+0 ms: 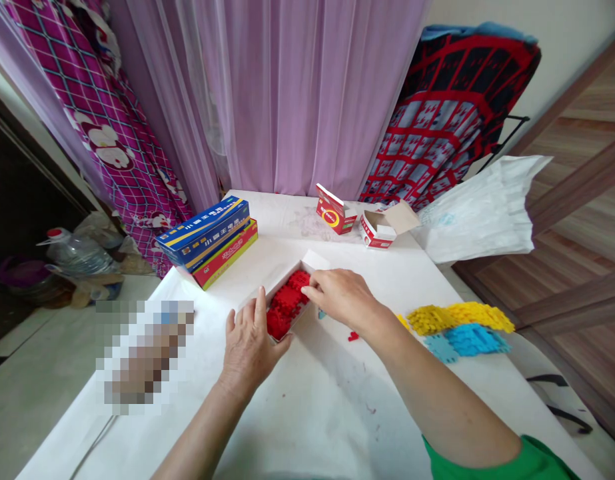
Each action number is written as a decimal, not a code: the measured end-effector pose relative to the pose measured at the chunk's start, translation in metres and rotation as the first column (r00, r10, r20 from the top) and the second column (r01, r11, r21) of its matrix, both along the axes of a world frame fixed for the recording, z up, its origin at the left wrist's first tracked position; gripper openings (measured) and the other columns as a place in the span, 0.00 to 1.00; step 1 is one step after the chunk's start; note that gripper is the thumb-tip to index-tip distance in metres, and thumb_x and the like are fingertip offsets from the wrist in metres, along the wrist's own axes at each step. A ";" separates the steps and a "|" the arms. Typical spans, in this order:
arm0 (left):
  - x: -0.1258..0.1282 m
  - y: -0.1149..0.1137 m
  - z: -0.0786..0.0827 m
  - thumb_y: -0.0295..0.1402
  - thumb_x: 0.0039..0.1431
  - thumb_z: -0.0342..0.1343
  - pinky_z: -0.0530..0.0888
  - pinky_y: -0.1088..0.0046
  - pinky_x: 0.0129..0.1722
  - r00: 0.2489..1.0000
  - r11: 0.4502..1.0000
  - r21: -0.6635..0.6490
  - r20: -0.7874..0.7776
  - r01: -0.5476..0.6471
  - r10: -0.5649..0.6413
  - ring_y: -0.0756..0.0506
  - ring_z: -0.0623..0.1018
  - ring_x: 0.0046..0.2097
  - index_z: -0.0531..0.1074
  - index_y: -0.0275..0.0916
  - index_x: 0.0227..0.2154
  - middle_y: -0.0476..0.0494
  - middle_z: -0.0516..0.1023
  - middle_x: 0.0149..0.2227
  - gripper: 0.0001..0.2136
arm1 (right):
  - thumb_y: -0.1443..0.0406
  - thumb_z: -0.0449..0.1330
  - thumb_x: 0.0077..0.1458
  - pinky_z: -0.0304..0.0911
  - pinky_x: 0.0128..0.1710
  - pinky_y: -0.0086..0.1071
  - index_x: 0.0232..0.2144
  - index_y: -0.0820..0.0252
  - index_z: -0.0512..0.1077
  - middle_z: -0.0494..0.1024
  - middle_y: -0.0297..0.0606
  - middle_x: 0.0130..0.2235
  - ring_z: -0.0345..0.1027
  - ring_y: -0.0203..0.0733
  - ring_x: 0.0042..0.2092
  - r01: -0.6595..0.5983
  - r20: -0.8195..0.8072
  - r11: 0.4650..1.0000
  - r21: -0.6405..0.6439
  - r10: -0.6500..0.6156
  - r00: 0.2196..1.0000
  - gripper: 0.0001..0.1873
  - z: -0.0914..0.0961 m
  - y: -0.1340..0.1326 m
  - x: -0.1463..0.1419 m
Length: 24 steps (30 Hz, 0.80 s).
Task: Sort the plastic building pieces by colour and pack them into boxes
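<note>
A narrow white cardboard box lies open on the table, filled with red interlocking plastic pieces. My left hand holds its near end, thumb on the near side and index finger along the left wall. Over the far part of the box, my right hand has its fingers bent together, their tips on the red pieces. Whether a single piece is pinched there is hidden. A loose red piece lies right of the box, and a light blue piece shows beside its right wall.
Yellow pieces and blue pieces are heaped at the table's right. Blue battery boxes rest on a red-and-yellow box at left. Two small red-and-white boxes and a white bag are at the back. A blurred patch covers something at left.
</note>
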<state>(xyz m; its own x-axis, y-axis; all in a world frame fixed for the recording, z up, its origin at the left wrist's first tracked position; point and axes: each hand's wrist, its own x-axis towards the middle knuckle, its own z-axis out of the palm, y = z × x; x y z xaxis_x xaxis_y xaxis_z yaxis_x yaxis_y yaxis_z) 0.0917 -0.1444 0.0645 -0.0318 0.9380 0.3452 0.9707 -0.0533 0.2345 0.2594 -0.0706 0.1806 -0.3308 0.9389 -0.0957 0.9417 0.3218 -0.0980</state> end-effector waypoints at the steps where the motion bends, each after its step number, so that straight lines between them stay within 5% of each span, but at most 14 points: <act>1: 0.000 0.000 0.000 0.47 0.51 0.60 0.61 0.47 0.59 1.000 1.000 -0.002 -0.002 0.001 -0.001 0.33 0.72 0.55 0.37 0.34 0.68 0.29 0.70 0.56 0.49 | 0.56 0.52 0.60 0.60 0.36 0.32 0.34 0.54 0.78 0.82 0.40 0.38 0.73 0.45 0.40 0.002 0.009 1.000 -0.004 -0.002 1.000 0.16 0.002 0.000 0.009; 7: -0.005 0.001 0.001 0.47 0.51 0.59 0.61 0.46 0.59 1.000 0.999 -0.043 -0.004 0.022 -0.022 0.32 0.70 0.57 0.38 0.34 0.67 0.28 0.68 0.57 0.49 | 0.61 0.55 0.55 0.56 0.31 0.30 0.32 0.51 0.79 0.81 0.35 0.36 0.72 0.43 0.38 0.105 0.047 0.993 -0.062 -0.102 0.994 0.11 -0.013 0.011 0.077; 11: -0.012 0.004 0.000 0.51 0.50 0.58 0.64 0.47 0.57 0.997 0.994 -0.081 0.028 0.067 -0.065 0.30 0.69 0.58 0.36 0.34 0.68 0.26 0.66 0.58 0.51 | 0.65 0.59 0.51 0.59 0.38 0.31 0.38 0.51 0.79 0.81 0.37 0.42 0.72 0.45 0.44 0.014 0.160 0.978 -0.208 0.020 0.987 0.12 -0.042 0.013 0.114; 16: -0.017 0.006 -0.004 0.51 0.51 0.58 0.66 0.48 0.56 0.994 0.990 -0.103 0.072 0.095 -0.088 0.30 0.67 0.60 0.35 0.33 0.68 0.25 0.63 0.60 0.50 | 0.65 0.63 0.49 0.58 0.44 0.33 0.40 0.55 0.77 0.78 0.41 0.43 0.68 0.47 0.48 -0.212 0.203 0.949 -0.235 0.261 0.944 0.14 -0.074 0.002 0.122; 24: -0.014 0.003 -0.003 0.49 0.52 0.58 0.65 0.47 0.56 0.995 0.993 -0.092 0.071 0.076 -0.069 0.31 0.68 0.58 0.37 0.35 0.68 0.27 0.65 0.59 0.48 | 0.74 0.58 0.47 0.56 0.44 0.34 0.31 0.58 0.76 0.77 0.40 0.39 0.68 0.45 0.45 -0.276 0.195 0.942 -0.192 0.313 0.930 0.11 -0.090 0.002 0.117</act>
<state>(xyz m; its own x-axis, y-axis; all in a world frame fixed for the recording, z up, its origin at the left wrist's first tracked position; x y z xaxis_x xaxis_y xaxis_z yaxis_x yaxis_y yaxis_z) 0.0773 -0.1413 0.0615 0.0170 0.9670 0.2543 0.9468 -0.0973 0.3067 0.3764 -0.0690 0.0902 -0.5437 0.7687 -0.3369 0.8103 0.5853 0.0280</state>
